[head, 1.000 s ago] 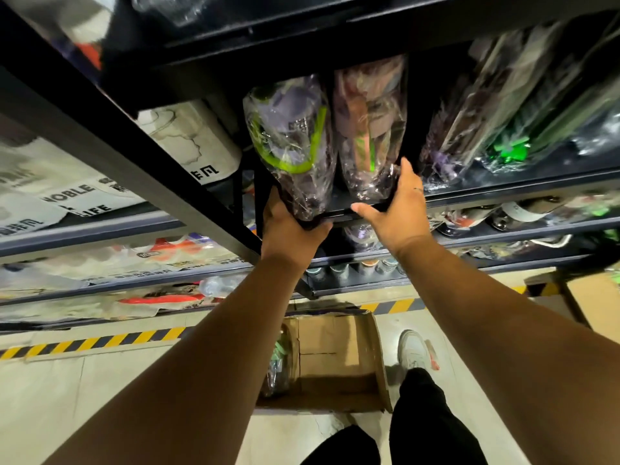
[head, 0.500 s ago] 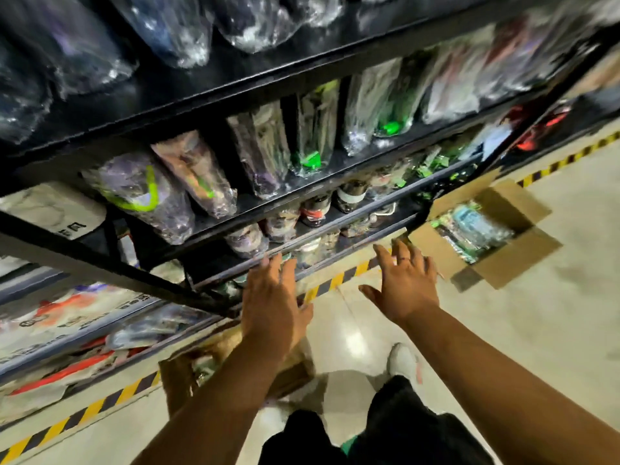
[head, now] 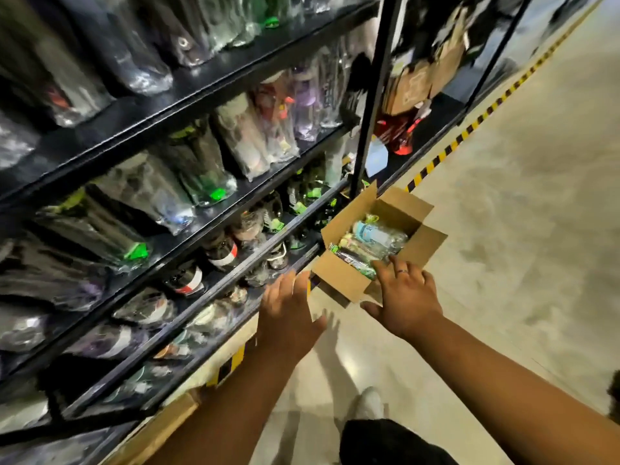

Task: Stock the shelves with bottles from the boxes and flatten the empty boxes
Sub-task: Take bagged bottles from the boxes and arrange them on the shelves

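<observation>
Left grip (head: pixel 288 317) is released, fingers straight and together, palm down, reaching forward with its tips just short of the near corner of the open brown cardboard box (head: pixel 339 280). Right grip (head: pixel 406 297) is released too, fingers spread over the box's near rim, thumb out to the left, a ring on one finger; whether its tips touch the contents cannot be told. The box sits on the pale polished floor (head: pixel 503 229), flaps up, at the foot of the black metal shelves (head: pixel 235 82), with open floor to its right. Inside lie plastic-wrapped bottles (head: pixel 372 241), green and pale blue, on their sides. More wrapped bottles fill the shelves.
</observation>
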`<state>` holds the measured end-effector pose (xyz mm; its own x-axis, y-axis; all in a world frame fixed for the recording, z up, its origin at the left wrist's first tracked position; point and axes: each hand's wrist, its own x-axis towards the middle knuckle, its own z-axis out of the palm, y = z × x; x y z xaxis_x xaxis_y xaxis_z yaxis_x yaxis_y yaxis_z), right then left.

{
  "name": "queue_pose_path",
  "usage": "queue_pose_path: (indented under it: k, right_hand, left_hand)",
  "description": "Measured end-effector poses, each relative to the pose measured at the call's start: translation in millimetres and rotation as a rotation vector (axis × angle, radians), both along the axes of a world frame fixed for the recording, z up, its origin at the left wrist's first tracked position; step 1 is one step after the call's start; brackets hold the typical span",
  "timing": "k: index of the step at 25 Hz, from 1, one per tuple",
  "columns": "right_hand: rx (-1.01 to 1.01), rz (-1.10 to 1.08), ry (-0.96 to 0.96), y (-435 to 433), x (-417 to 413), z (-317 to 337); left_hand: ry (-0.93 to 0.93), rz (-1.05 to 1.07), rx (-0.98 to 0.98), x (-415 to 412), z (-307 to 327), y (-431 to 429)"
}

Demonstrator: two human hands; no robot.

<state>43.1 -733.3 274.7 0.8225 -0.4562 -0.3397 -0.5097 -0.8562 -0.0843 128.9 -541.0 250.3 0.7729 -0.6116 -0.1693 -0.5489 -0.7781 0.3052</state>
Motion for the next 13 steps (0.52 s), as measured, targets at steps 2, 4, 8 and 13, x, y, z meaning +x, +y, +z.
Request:
queue_pose_path:
  k: [2, 4, 8, 13]
  right_hand:
    - [-0.002, -0.061, -0.030, -45.9, -9.8, 9.9]
    - [0.006, -0.103, -0.048, -77.7, -13.1, 14.6]
    - [0.042, -0.168, -0.022, -131.7, -0.5, 5.2]
    - [0.096, -0.185, 0.070, -195.5, 50.3, -29.9]
  left_hand:
    - [0.021, -0.061, -0.017, 1.3, 3.1, -53.6]
    - [0.021, -0.093, -0.032, 6.5, 2.7, -91.5]
    - [0.033, -0.141, -0.038, 27.6, 0.9, -156.1]
    - [0.234, -0.129, 0.118, 78.3, -23.8, -221.6]
